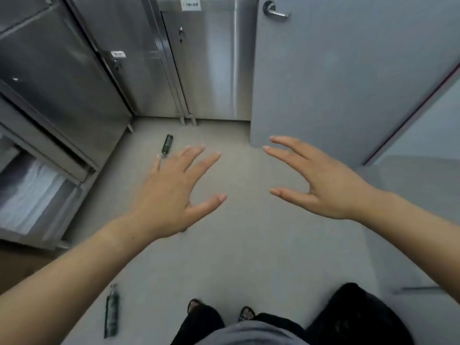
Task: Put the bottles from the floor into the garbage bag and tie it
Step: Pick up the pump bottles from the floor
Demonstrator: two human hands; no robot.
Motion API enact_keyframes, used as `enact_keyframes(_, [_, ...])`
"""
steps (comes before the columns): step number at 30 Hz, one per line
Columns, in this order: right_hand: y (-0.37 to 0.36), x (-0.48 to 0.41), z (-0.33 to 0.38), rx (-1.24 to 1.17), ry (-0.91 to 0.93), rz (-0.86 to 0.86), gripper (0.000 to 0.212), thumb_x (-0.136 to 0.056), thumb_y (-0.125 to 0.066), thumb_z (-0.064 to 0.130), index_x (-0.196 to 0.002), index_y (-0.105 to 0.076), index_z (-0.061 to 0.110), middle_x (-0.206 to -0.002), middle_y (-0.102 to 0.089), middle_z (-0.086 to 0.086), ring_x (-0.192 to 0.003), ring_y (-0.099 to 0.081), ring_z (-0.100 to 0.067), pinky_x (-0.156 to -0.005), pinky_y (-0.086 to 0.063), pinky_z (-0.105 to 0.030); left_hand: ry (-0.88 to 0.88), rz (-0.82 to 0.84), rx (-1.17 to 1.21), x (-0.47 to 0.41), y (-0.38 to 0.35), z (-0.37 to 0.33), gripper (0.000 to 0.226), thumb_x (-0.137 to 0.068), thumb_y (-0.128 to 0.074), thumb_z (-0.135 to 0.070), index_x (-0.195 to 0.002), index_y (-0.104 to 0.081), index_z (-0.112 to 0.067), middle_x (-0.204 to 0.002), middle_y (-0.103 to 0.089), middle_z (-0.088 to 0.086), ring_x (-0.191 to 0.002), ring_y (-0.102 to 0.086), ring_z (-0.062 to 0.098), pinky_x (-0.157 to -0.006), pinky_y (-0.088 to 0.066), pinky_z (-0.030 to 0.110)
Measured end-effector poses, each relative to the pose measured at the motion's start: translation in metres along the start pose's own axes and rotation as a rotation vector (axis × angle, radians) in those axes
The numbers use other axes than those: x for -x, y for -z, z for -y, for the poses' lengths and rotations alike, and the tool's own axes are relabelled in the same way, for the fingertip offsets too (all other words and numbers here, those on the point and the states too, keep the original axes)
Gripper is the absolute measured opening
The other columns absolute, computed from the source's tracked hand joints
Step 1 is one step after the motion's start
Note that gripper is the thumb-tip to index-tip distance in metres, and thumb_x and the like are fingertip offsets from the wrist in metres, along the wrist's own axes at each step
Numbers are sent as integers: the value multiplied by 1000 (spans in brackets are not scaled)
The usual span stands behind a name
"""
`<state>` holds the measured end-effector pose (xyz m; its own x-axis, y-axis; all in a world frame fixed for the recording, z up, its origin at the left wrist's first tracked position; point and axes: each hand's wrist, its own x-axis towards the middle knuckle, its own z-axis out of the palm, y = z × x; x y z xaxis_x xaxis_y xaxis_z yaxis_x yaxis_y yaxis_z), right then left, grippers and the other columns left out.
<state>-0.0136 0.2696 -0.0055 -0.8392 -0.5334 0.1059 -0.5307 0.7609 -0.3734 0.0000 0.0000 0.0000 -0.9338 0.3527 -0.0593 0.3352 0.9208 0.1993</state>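
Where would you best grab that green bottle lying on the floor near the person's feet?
Take the near bottle around the middle of its body, reaching down from above. It lies flat on the floor with its narrow neck pointing away from the person, so the long sides are free for a grip. Both hands are empty; the left hand is likely handier.

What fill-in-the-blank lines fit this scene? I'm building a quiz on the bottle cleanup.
1. Both hands, left hand and right hand, are open and hold ____.
2. The number of green bottles visible on the floor is ____.
3. The far bottle lies near the steel ____.
4. The near bottle lies below the person's ____ forearm.

Missing words: nothing; two; cabinets; left
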Motion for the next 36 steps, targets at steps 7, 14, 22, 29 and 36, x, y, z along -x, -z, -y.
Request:
enact_keyframes(7, [-49, 5, -19, -29, -43, 123, 67, -85, -40, 63, -141, -34, 27, -151, -31, 0, -135, -34, -19, -106, -36, -40, -110, 125, -29, -14, -35, 16, 77, -74, -19, -75, -143, -18, -43, -155, -23, -7, -143, -17, 15, -114, -13, 53])
enact_keyframes(14, [-54, -61, -42, -2, -52, 149, 67, -84, -37, 64, -142, -30, 31, -152, -28, 5, -136, -32, -16, -106, -34, -33, -55, 136, 53, -64, -45, 69, 77, -74, -21, -75, -142, -26, -40, -149, -34, -7, -138, -28, 15, -113, -22, 49])
enact_keyframes(22, [-45, -193, -55, -41, -5, 181, 69, -82, -36, 66, -141, -33, 30, -151, -28, 7, -136, -31, -13, -107, -31, -30, 34, 65, 88, -136, -22, 145, 74, -75, -22, -75, -141, -27, -40, -148, -35, -6, -138, -28, 15, -112, -21, 50])
enact_keyframes(29, [-38, -267, -87, 4, 29, 201, 67, -82, -37, 63, -140, -35, 29, -151, -29, 6, -134, -33, -13, -102, -29, -25, 50, 70, 78, -199, -14, 179, 73, -77, -21, -75, -142, -24, -40, -150, -33, -5, -139, -27, 15, -112, -20, 49])
enact_keyframes(36, [-34, -337, -155, 3, 96, 244, 66, -85, -36, 64, -141, -34, 30, -151, -30, 5, -133, -34, -14, -104, -29, -27, 118, 99, 78, -283, -14, 194, 74, -76, -20, -75, -142, -24, -40, -150, -33, -4, -139, -28, 18, -111, -21, 51])
